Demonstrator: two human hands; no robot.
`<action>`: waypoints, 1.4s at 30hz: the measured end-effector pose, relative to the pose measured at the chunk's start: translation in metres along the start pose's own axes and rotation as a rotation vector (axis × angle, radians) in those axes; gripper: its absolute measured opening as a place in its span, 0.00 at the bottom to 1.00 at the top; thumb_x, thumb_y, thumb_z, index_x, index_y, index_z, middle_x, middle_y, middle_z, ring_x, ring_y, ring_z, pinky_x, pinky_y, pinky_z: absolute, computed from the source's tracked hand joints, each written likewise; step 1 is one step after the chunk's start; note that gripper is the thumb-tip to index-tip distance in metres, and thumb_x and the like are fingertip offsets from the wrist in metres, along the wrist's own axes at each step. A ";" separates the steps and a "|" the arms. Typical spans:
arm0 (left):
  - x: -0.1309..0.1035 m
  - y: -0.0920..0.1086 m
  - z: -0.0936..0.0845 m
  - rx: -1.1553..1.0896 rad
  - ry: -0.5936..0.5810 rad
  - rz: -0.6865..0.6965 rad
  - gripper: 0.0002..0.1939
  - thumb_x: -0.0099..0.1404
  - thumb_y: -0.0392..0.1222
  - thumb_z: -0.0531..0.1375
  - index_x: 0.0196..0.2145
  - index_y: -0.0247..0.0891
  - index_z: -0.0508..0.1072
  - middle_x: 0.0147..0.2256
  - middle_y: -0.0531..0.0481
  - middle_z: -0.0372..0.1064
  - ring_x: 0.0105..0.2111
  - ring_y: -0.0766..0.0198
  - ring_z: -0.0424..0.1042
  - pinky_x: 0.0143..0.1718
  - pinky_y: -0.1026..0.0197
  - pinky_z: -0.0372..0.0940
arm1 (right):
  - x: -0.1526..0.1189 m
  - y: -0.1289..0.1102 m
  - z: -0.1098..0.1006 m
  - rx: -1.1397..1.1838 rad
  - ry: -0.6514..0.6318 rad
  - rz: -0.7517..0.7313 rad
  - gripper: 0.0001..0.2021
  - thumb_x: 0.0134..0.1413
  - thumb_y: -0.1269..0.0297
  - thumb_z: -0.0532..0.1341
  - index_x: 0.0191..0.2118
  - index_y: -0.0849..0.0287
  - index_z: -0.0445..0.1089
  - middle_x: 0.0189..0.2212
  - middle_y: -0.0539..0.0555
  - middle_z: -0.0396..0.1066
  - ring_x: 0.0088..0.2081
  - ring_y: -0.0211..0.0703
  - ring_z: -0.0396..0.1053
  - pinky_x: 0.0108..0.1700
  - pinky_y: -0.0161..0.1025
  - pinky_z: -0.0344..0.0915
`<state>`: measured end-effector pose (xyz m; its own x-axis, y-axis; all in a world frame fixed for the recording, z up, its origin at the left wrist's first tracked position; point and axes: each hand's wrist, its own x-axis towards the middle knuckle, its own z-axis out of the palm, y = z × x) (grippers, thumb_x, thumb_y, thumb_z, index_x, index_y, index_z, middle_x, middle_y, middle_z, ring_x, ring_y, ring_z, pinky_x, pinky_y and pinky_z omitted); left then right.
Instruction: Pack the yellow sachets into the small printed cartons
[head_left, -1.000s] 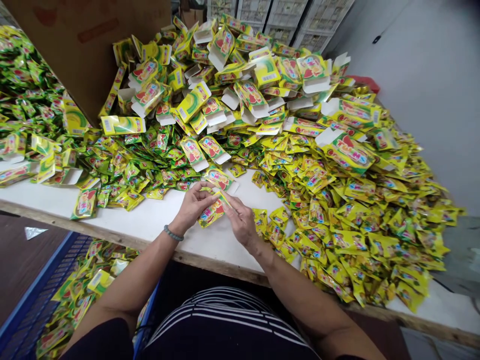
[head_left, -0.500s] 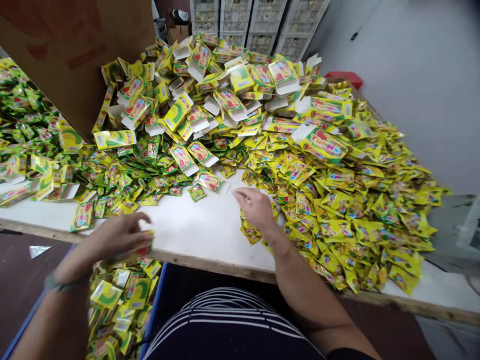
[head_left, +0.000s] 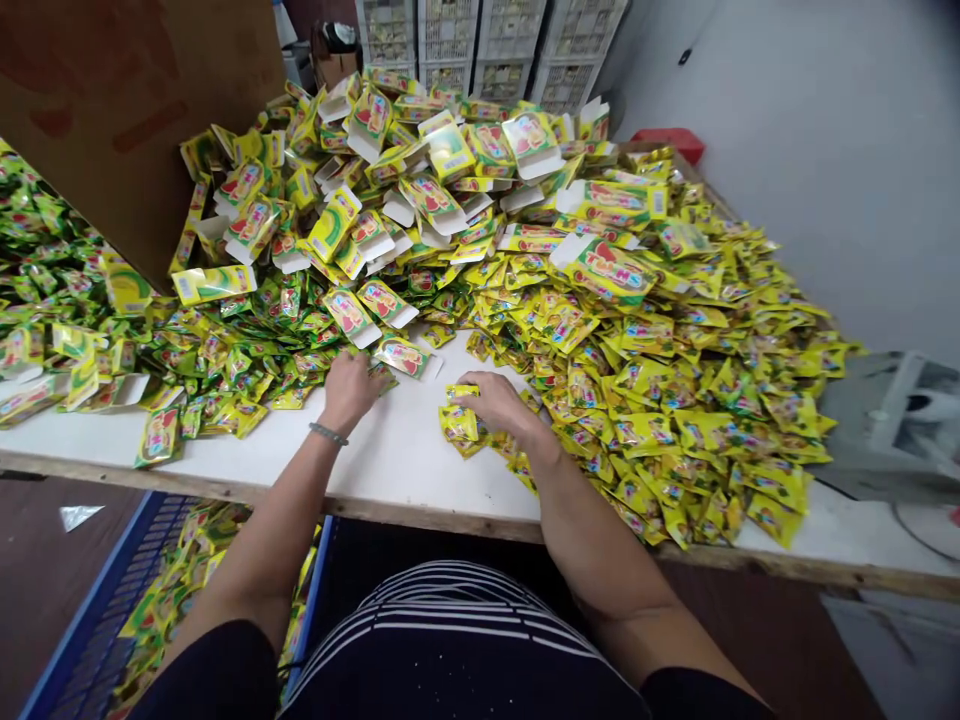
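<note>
Head view: we see the left hand (head_left: 351, 390) curled at a green sachet (head_left: 385, 381), grip unclear; the right hand (head_left: 501, 402) pinches a yellow sachet (head_left: 457, 392). Nearer us than the left hand, a blue crate (head_left: 112, 585) contains yellow-green packages (head_left: 165, 605); beyond both hands, open-flapped boxes (head_left: 431, 200) lie heaped.

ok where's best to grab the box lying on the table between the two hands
Probably by the long edges of the box, mid-body, coming from the near side. It lies flat, its near edge facing the white tabletop, while other boxes lie beyond it. Its white flap points toward the right hand, so gripping mid-body should leave that end free.
</note>
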<state>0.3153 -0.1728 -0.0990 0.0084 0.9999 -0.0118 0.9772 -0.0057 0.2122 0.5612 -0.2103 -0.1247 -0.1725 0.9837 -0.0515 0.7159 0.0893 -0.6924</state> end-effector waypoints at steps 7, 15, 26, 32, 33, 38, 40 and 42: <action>0.007 0.006 0.030 -0.339 -0.092 -0.099 0.23 0.50 0.48 0.71 0.41 0.36 0.71 0.30 0.47 0.71 0.32 0.54 0.71 0.32 0.60 0.57 | 0.011 0.011 0.003 0.089 0.362 0.044 0.08 0.58 0.59 0.60 0.33 0.55 0.74 0.29 0.51 0.75 0.32 0.43 0.69 0.38 0.39 0.63; -0.007 0.015 0.044 -1.381 -0.266 -0.188 0.22 0.40 0.46 0.75 0.29 0.33 0.72 0.19 0.56 0.66 0.20 0.71 0.64 0.24 0.67 0.57 | 0.011 0.006 0.010 0.642 0.332 0.132 0.17 0.56 0.45 0.60 0.38 0.55 0.72 0.25 0.48 0.69 0.24 0.39 0.64 0.27 0.36 0.63; -0.024 0.039 0.040 -1.567 -0.460 0.028 0.18 0.47 0.35 0.67 0.39 0.36 0.74 0.23 0.57 0.67 0.25 0.70 0.67 0.30 0.67 0.61 | 0.003 -0.015 0.032 0.171 0.276 -0.260 0.12 0.63 0.64 0.55 0.38 0.55 0.77 0.35 0.55 0.76 0.39 0.45 0.73 0.45 0.39 0.66; -0.025 0.038 0.038 -1.562 -0.425 0.018 0.16 0.53 0.42 0.68 0.40 0.35 0.75 0.22 0.57 0.63 0.23 0.71 0.62 0.27 0.67 0.57 | 0.000 -0.015 0.034 0.032 0.242 -0.309 0.15 0.66 0.65 0.51 0.42 0.55 0.76 0.36 0.56 0.73 0.40 0.45 0.71 0.45 0.38 0.66; -0.026 0.038 0.038 -1.552 -0.404 0.018 0.18 0.52 0.43 0.69 0.40 0.35 0.75 0.20 0.59 0.60 0.21 0.72 0.60 0.25 0.68 0.55 | 0.000 -0.016 0.035 0.042 0.253 -0.309 0.15 0.66 0.64 0.51 0.42 0.55 0.76 0.36 0.57 0.73 0.40 0.46 0.71 0.45 0.38 0.66; -0.025 0.039 0.038 -1.587 -0.360 0.005 0.29 0.44 0.41 0.75 0.44 0.37 0.73 0.19 0.63 0.57 0.21 0.73 0.60 0.26 0.68 0.59 | 0.006 -0.013 0.036 0.411 0.391 0.007 0.16 0.60 0.52 0.59 0.46 0.59 0.72 0.38 0.56 0.74 0.38 0.45 0.72 0.44 0.41 0.70; -0.024 0.039 0.038 -1.599 -0.333 -0.006 0.31 0.44 0.41 0.75 0.47 0.36 0.73 0.19 0.62 0.60 0.22 0.72 0.63 0.28 0.67 0.62 | 0.006 -0.013 0.036 0.598 0.286 0.137 0.24 0.53 0.47 0.65 0.49 0.60 0.71 0.37 0.56 0.75 0.36 0.44 0.73 0.41 0.41 0.71; -0.024 0.040 0.040 -1.597 -0.302 -0.004 0.32 0.45 0.40 0.74 0.49 0.36 0.73 0.20 0.61 0.63 0.23 0.71 0.64 0.29 0.66 0.63 | 0.005 -0.016 0.036 0.728 0.108 0.182 0.27 0.46 0.46 0.69 0.48 0.60 0.72 0.36 0.55 0.76 0.35 0.44 0.74 0.37 0.41 0.73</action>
<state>0.3626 -0.1977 -0.1293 0.2332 0.9600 -0.1548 -0.2245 0.2080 0.9520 0.5246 -0.2128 -0.1400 -0.0005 0.9862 -0.1656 0.0925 -0.1649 -0.9820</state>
